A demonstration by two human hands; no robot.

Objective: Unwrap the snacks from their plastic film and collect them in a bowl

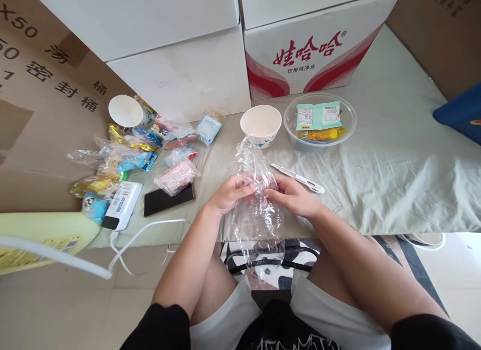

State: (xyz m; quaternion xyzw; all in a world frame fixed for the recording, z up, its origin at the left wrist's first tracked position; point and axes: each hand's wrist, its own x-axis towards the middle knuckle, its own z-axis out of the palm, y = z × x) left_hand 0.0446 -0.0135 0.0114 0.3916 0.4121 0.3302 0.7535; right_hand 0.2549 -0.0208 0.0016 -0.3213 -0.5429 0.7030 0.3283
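Both hands pinch a clear plastic bag [259, 224] at its middle, over the front edge of the cloth-covered table. My left hand [236, 192] grips it from the left, and my right hand [287, 192] closes on it from the right, fingers partly hidden by the film. The bag's upper end touches or overlaps a white paper cup [260, 124] with a blue pattern; its lower end hangs down towards my lap. A white utility knife [298, 178] lies just beyond my right hand. A clear round plastic bowl [288, 120] holds a mint-green packet [318, 116] and a yellow packet [321, 134].
At the left lie a black phone [161, 202] with a pink packet [177, 176] on it, a white power bank [122, 205] with a cable, several snack packets [108, 164] and another paper cup [126, 111] tipped over. Cardboard boxes [180, 79] stand behind.
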